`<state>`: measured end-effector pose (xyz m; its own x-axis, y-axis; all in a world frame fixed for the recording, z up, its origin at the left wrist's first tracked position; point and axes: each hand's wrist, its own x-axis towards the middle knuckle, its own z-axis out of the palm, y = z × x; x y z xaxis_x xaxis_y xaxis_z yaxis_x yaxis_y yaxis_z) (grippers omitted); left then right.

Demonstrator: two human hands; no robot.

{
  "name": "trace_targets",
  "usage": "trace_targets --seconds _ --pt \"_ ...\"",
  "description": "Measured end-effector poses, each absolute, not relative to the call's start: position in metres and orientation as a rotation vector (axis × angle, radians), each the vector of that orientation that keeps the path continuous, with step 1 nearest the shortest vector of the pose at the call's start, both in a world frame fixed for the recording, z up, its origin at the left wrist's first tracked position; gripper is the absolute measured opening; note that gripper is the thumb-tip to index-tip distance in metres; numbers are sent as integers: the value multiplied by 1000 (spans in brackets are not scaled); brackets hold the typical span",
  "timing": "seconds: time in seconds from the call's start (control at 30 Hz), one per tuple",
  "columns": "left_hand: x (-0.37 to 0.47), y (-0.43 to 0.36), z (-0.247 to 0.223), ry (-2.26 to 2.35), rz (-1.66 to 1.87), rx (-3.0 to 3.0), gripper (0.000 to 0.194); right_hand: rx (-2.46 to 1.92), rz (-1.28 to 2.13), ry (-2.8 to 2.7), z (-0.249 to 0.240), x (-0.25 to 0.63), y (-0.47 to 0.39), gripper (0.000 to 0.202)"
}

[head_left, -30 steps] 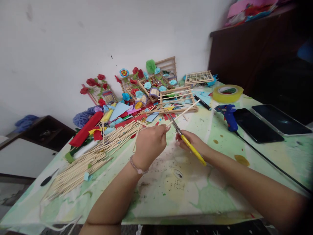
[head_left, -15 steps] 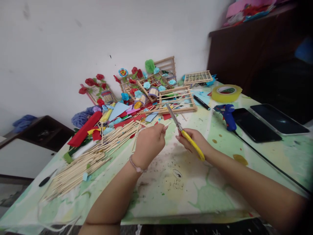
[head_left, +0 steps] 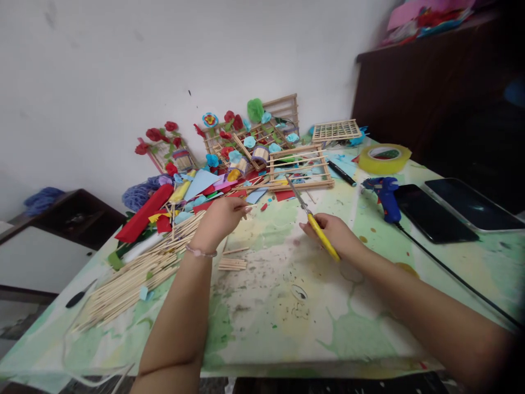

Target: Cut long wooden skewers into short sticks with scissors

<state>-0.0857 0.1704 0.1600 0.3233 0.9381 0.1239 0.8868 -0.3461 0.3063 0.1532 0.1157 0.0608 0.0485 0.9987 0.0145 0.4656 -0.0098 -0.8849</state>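
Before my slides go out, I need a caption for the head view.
Scissors in the right hand, left hand near the sticks, flowers behind.

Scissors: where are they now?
In the head view, the scissors are right of centre, in the right hand, blades pointing toward the nearest stick frame.

Room: a handicraft corner by a marked white wall (head_left: 102,82); whether in a home or a small workshop cannot be told.
Table (head_left: 279,339): green-and-white patterned cover, stained and flecked with scraps.
Stock: thin wooden sticks (head_left: 127,295) heaped at left, coloured paper (head_left: 200,183) beyond them.
Handmade pieces: stick frames (head_left: 303,186) and red paper flowers (head_left: 153,134) along the far side.
Tools: yellow-handled scissors (head_left: 324,238) mid-table; blue glue gun (head_left: 388,200) and tape roll (head_left: 383,166) at right.
Furniture: dark cabinet (head_left: 410,93) far right, bright craft-like materials (head_left: 437,21) on top; low white-fronted cupboard (head_left: 45,251) at left.
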Motion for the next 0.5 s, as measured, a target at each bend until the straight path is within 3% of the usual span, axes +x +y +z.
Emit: trace_targets --seconds 0.2,0.5 --pt "-86 165 167 1767 656 2301 32 -1816 556 -1753 66 157 116 26" --pt "-90 157 181 1851 785 2226 32 -1717 155 -1959 77 164 116 27"
